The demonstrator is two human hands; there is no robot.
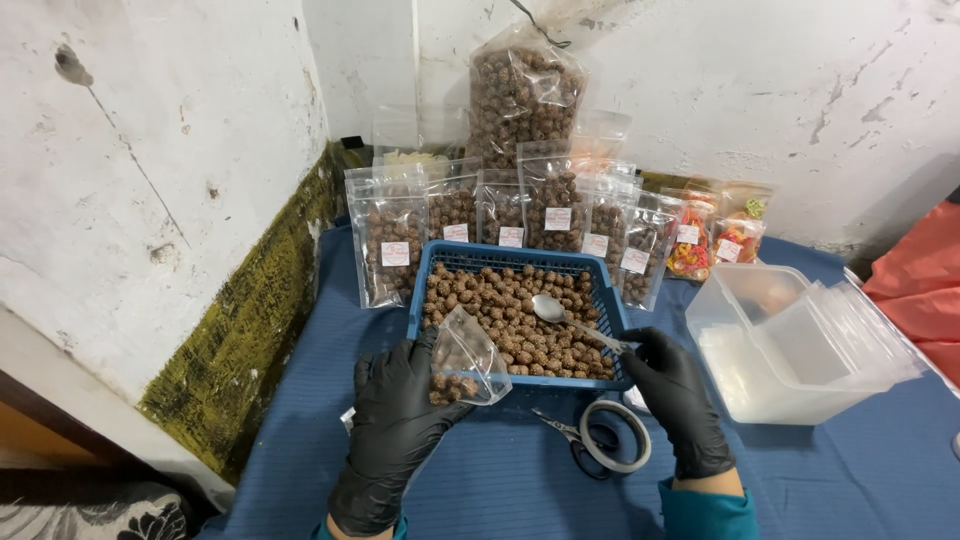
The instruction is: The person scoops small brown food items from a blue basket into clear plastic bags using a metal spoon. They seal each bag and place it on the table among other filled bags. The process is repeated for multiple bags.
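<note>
My left hand (395, 415), in a black glove, holds a small clear plastic bag (466, 355) open at the near edge of a blue basket (445, 256); a few brown balls lie in the bag's bottom. My right hand (675, 390), also gloved, grips the handle of a metal spoon (552, 308). The spoon's bowl rests over the brown sesame-coated balls (500, 300) that fill the basket.
Several filled, labelled clear bags (392, 245) stand in rows behind the basket, with one large bag (522, 90) against the wall. Bags of coloured snacks (690, 245) sit at right. A clear plastic tub (790, 345) holds empty bags. Scissors (575, 440) and a tape roll (615, 437) lie on the blue cloth.
</note>
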